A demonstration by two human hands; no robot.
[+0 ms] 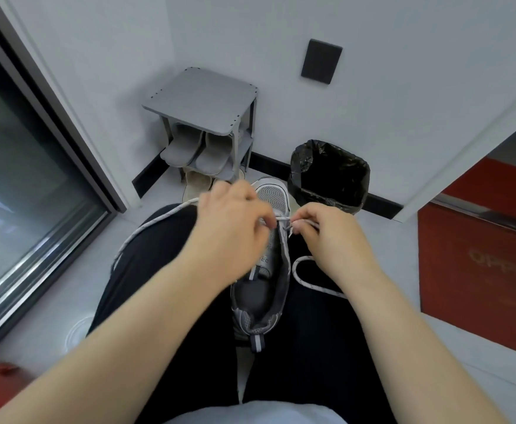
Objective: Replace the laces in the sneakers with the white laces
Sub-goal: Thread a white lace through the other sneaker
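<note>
One grey mesh sneaker [270, 195] on black-trousered lap [312, 332], one white speckled cord lace [155, 221] threaded across, left hand [232, 218] and right hand [327, 235] each pinching it

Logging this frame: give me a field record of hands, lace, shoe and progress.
left hand: pinches the white lace near the front eyelets
right hand: pinches the same lace, opposite side
sneaker: grey, between the thighs, toe pointing away
lace ends: trail out to either side
progress: only the row nearest the toe looks threaded
background: shoe rack, bin
</note>
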